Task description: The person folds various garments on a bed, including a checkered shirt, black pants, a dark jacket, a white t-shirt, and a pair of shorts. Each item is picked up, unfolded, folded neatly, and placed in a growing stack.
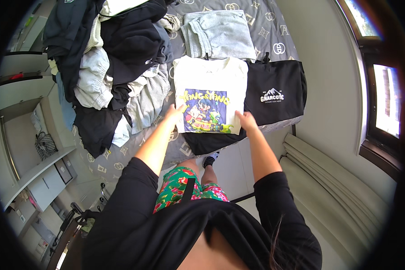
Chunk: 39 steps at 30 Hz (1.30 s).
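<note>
A white T-shirt (211, 79) with a colourful cartoon print lies folded into a rectangle, its collar facing away from me. My left hand (175, 113) grips its left edge, and my right hand (245, 120) has the lower right edge between thumb and fingers. Beneath and to the right of it is a black garment (276, 81) with a white mountain logo, partly covered by the shirt. Part of a black cloth (211, 142) also shows below the shirt's near edge. Folded light grey sweatpants (222, 33) rest just beyond the collar.
A heap of mixed clothes, including a black sweatshirt (131, 44), a grey garment (92, 76) and striped cloth (152, 98), covers the left of the bed (118, 165). A window (386, 101) and a gathered curtain (324, 175) are at right. Shelving (40, 175) stands at left.
</note>
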Tool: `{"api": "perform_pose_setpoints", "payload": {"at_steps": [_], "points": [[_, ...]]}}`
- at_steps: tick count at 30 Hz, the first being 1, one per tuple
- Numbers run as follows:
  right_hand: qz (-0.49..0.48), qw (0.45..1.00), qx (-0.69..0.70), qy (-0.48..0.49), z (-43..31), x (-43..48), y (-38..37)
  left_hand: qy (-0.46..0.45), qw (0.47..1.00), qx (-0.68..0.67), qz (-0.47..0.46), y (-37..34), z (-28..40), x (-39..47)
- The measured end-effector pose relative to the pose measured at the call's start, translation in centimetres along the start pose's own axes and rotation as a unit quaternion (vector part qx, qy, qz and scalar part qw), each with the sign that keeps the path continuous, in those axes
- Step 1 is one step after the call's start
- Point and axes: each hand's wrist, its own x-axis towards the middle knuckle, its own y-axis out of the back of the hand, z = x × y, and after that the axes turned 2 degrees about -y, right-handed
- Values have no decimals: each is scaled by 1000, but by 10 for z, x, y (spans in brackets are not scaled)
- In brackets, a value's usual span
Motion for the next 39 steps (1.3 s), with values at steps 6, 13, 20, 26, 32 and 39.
{"api": "perform_pose_setpoints", "payload": {"at_steps": [6,13,20,26,32,39], "points": [[35,999,-1,12,18,-12,-23,2,994,-79,69,-19,-9,-28],[10,996,-6,-86,11,-16,-30,-20,987,-156,-20,-17,-7,-39],[-141,961,211,-108,-15,-13,-3,80,906,-354,-218,4,46,-49],[-190,895,402,-28,-115,-33,45,2,837,-463,-290,28,147,-65],[-201,927,291,126,-209,-85,107,-81,802,-515,-291,30,176,-122],[-144,977,-61,143,-74,-71,97,78,833,-522,-166,-52,3,-158]]}}
